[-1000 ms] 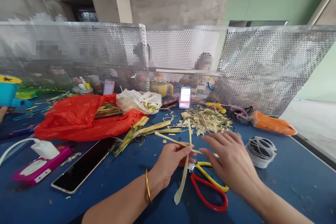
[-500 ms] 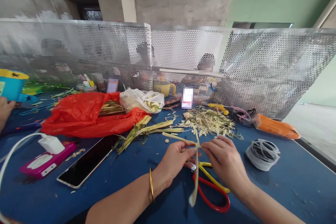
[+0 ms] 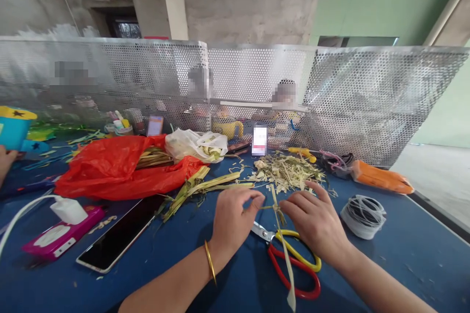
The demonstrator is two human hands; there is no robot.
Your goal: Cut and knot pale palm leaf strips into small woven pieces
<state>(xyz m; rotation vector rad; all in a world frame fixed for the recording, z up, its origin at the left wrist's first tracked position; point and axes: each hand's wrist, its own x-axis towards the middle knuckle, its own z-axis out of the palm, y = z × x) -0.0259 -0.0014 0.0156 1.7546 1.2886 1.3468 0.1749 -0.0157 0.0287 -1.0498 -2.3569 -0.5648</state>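
Note:
Between my hands are pale plant strips (image 3: 285, 249) that cross at a small knot, with one long tail hanging toward me over the scissors. The thumb and fingers of my left hand (image 3: 235, 215) pinch a short end on the left side. Close to the crossing, on its right, my right hand (image 3: 314, 222) grips the strips with its fingertips; exactly where they press is partly hidden. Scissors (image 3: 299, 286) with one red and one yellow handle lie on the table below, their blades partly covered by my left hand.
Shredded plant scraps (image 3: 288, 170) are heaped behind my hands. Left of them lie longer stalks (image 3: 194, 188), a red plastic bag (image 3: 106, 164), a phone (image 3: 117, 234) and a magenta power strip (image 3: 60, 239). A wire coil (image 3: 363, 217) sits right. Perforated panels (image 3: 253, 68) stand behind; another person's hand (image 3: 5, 161) is far left.
My left hand has turned and drawn slightly left, away from the crossing. The strip's long tail has swung right, and more of the scissors shows.

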